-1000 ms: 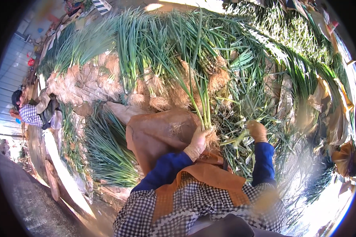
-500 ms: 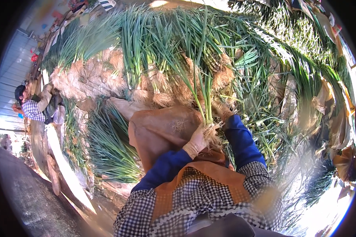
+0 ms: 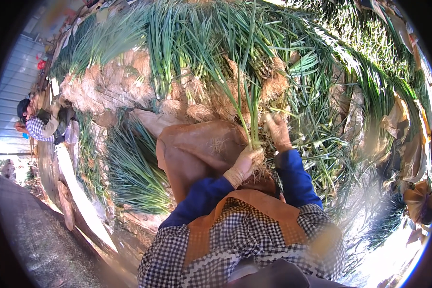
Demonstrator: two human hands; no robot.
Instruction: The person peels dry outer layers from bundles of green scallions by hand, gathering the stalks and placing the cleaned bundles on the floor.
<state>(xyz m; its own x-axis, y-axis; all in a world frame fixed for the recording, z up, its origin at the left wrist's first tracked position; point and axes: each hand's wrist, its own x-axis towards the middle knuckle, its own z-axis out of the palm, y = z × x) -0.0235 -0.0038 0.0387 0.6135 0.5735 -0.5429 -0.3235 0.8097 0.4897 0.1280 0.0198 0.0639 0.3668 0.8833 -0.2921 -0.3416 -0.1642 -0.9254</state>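
Note:
My left hand [image 3: 243,165] is closed round the base of a small bunch of green garlic [image 3: 254,126], above my lap. Its long leaves point up and away, and its pale hairy roots [image 3: 260,163] hang beside my fingers. Just right of the stalks is my right hand [image 3: 279,132], apart from them, with its fingers curled together. Whatever those fingers may hold is too small to make out. Brown apron cloth [image 3: 199,139] covers my bent knee, with a few loose root threads on it.
Rooted green garlic bundles [image 3: 192,91] lie in a row ahead. Another leafy pile [image 3: 134,168] is left of my knee. Loose trimmed leaves [image 3: 317,129] are strewn at the right. A co-worker [image 3: 41,120] sits at the far left, near a wooden log [image 3: 66,204].
My right hand has moved up and away from the root end to the right of the stalks, and more of it shows. My left hand keeps its hold on the green garlic.

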